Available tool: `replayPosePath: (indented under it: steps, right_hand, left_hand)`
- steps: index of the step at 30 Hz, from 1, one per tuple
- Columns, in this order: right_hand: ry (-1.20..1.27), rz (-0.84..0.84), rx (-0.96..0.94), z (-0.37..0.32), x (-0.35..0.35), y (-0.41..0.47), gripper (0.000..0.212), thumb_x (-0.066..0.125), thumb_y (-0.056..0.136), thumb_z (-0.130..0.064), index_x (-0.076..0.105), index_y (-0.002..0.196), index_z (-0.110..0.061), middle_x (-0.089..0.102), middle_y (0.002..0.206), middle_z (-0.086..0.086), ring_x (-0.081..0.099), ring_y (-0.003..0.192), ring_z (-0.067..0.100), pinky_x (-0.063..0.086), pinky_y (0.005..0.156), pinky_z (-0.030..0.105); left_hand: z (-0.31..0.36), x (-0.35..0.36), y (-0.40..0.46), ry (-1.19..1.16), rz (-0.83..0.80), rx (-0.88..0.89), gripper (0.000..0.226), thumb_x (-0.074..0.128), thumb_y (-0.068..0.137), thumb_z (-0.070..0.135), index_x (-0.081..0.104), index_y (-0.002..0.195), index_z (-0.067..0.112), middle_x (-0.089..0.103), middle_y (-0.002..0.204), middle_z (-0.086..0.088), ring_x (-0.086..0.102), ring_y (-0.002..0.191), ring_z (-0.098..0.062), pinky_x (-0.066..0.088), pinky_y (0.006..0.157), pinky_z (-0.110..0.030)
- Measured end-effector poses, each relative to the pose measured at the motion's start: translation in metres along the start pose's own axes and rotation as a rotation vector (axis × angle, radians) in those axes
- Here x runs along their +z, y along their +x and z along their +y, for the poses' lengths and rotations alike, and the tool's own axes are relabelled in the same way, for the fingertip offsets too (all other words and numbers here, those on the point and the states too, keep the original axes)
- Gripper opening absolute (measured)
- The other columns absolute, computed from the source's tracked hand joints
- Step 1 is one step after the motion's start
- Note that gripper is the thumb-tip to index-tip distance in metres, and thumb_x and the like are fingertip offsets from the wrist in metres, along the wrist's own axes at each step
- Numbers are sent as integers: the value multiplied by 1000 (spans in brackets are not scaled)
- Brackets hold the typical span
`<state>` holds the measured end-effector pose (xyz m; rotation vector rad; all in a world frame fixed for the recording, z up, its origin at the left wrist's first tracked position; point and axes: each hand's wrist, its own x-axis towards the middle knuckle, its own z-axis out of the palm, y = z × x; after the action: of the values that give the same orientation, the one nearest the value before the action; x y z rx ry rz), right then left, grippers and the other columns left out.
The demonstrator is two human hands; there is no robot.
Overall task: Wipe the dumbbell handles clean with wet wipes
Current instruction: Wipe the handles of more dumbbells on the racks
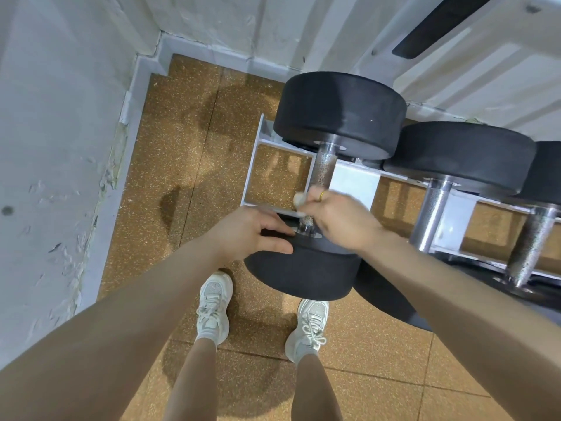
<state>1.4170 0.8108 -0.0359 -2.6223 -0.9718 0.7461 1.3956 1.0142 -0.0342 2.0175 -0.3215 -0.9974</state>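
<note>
Dumbbell (328, 183): two black round heads joined by a knurled steel handle (324, 170); it lies across the white rack (355, 183) at the rack's left end, far head toward the wall, near head toward the person.
Wet wipe (299, 199): a small whitish wad pressed against the lower part of the handle, blurred.
Right hand (337, 218): fingers curled around the wipe and the handle, gripping both; a gold ring (322, 195) shows on one finger.
Left hand (258, 233): rests on the near head, fingers extended over its inner face and thumb on its rim, not curled around anything.
Hidden parts: the right hand covers the handle's lower stretch; the wipe's extent beneath the fingers cannot be judged, and it seems to wrap only part of the bar.
Neighbouring dumbbells (455, 165): just beside on the right, the farthest cut off by the frame edge.
Open room: cork-coloured floor (182, 165) lies bare to the left as far as the corner of the peeling white wall (60, 132).
Feet: white sneakers (212, 308) stand directly below the near head.
</note>
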Motion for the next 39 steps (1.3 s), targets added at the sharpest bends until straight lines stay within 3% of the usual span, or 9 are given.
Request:
replayPosePath:
  steps: [3,7,10,17,22,24,28,33,39]
  right_hand:
    - [180,8,53,0,-4,-4,36,50,86,2,64,116,-12,57,113,8,57,99,28,48,84,37]
    - [181,432,313,22,-19,12,33,46,89,1,60,117,-8,57,104,14,58,86,34,48,73,38]
    - [241,519,343,21,-5,14,27,50,87,-4,66,108,-8,57,94,12,58,78,28,50,72,33]
    - [478,91,152,9,8,-12,24,61,83,1,74,97,-13,60,87,2,55,81,15,47,79,33]
    - [692,666,565,29,-12,11,18,55,88,-5,67,98,-12,64,100,2,57,84,17,49,81,34]
    - [691,633,649,24,-7,19,18,52,88,-3,63,96,-14,62,102,5,56,87,20,48,80,36]
    - [807,551,754,14,11,9,16,57,85,-7,53,74,-18,55,78,-10,56,75,16,45,72,25]
    - [1109,73,729,6,16,-24,23,70,77,0,61,66,-19,62,78,5,57,74,17,46,71,19]
    - [1666,548,1070,28,-9,19,33,42,81,23,47,72,-9,52,61,10,51,35,9,38,37,15]
  left_hand:
    - [1,0,-1,-36,0,-22,35,72,76,32,69,109,22,63,111,10,55,103,-3,37,89,-8]
    - [0,2,0,-74,6,-49,30,71,76,32,66,105,28,61,107,15,54,98,1,37,84,-8]
    - [-1,3,0,-135,17,-78,24,72,74,33,63,96,38,60,103,20,54,98,3,40,86,-15]
    - [4,1,0,-199,4,-160,28,76,72,30,62,94,40,60,105,17,55,100,-6,41,83,-17]
    - [15,-10,4,-301,-106,-298,64,75,69,43,47,126,40,52,119,17,49,114,-9,38,93,-25]
    - [19,-11,9,-241,-107,-307,96,75,62,55,23,142,41,37,141,13,48,118,-10,39,100,-33]
    - [35,-5,20,-226,-138,-267,107,75,68,45,4,147,37,15,154,15,43,123,-9,35,108,-39]
    - [42,3,17,-196,-220,-263,94,73,76,29,10,146,36,33,126,23,36,117,3,29,88,-11]
    - [38,3,17,-212,-207,-315,97,75,72,36,12,145,41,43,141,7,40,118,-5,29,96,-23]
